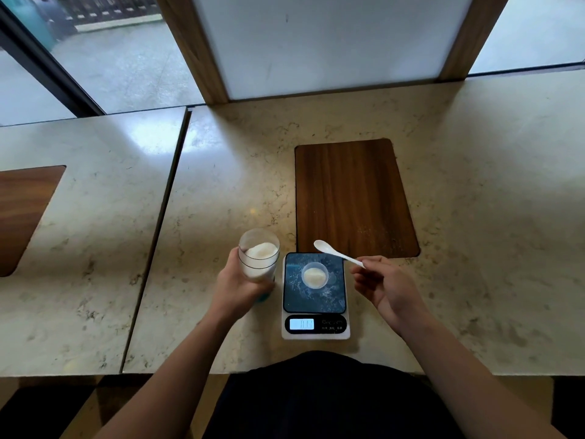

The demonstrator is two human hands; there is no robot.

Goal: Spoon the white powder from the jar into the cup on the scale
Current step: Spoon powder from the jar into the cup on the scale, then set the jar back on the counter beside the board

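A clear jar [259,253] holding white powder stands tilted just left of the scale, gripped around its lower half by my left hand [240,283]. A small translucent cup [314,274] with some white powder sits on the scale's dark platform [313,299]. The scale's lit display [301,324] shows digits. My right hand [384,288] pinches the handle of a white plastic spoon [335,252]. The spoon's bowl hangs above the scale's far edge and looks empty. Powder specks lie scattered on the platform around the cup.
A dark wooden inset panel [351,198] lies in the marble tabletop [228,191] behind the scale, dusted with some spilled powder. A seam [161,223] splits the tabletop at left. A wood-framed white divider [332,42] stands at the back.
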